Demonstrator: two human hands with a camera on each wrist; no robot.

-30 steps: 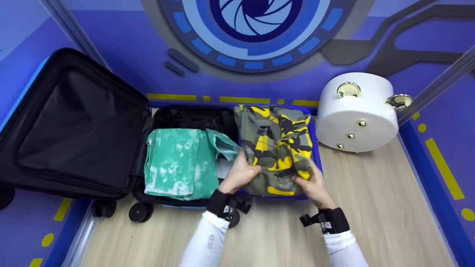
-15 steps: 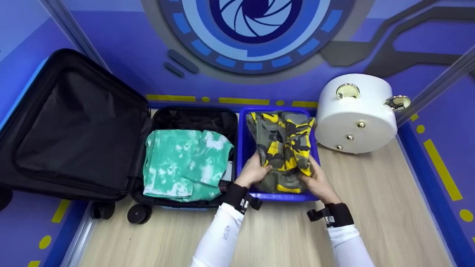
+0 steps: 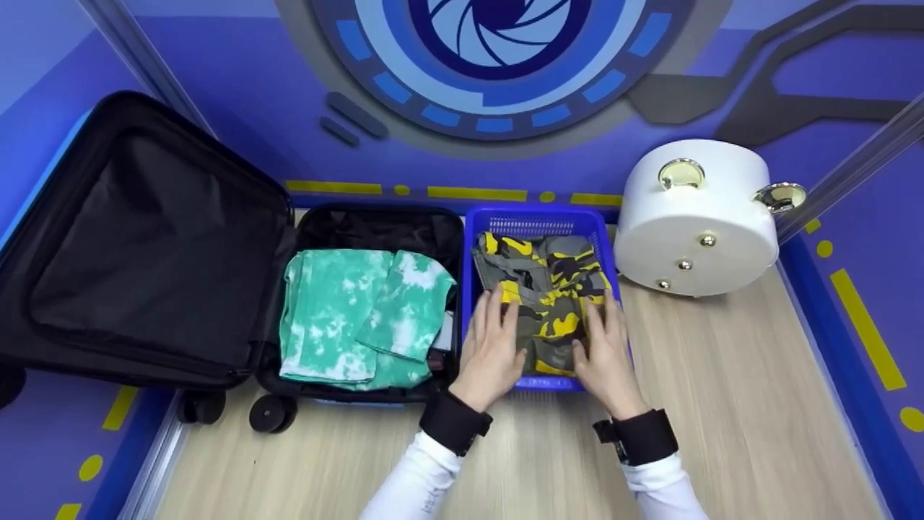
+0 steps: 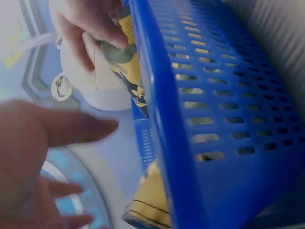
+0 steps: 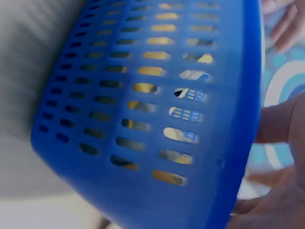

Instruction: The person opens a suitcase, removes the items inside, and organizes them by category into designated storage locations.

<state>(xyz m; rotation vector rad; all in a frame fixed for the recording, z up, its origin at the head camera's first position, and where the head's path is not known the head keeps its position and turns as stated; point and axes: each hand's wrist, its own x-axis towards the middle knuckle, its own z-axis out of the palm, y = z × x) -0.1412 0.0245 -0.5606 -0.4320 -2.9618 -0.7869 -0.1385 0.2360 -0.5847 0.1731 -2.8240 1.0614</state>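
A folded camouflage garment (image 3: 552, 328) in grey, black and yellow lies inside the blue plastic basket (image 3: 538, 210). Over its left side is my left hand (image 3: 489, 357), fingers extended away from me; I cannot tell whether the fingertips touch the cloth. My right hand (image 3: 610, 361) is over the basket's right side in a similar pose. The left wrist view has my left thumb and fingers apart from the cloth, beside the basket's perforated wall (image 4: 217, 129). From the right wrist, the perforated wall (image 5: 109, 105) hides most of the garment.
Left of the basket is an open black suitcase (image 3: 375, 220), its lid (image 3: 155, 238) tilted back. Folded green-and-white tie-dye cloth (image 3: 336, 310) lies in it. A white round object (image 3: 696, 217) with gold knobs stands right of the basket, near the blue wall (image 3: 238, 144).
The camouflage garment went down into the basket, and both hands have let go of it, fingers now straightened. Earlier, a loose flap of the green cloth fell flat as the left hand moved right.
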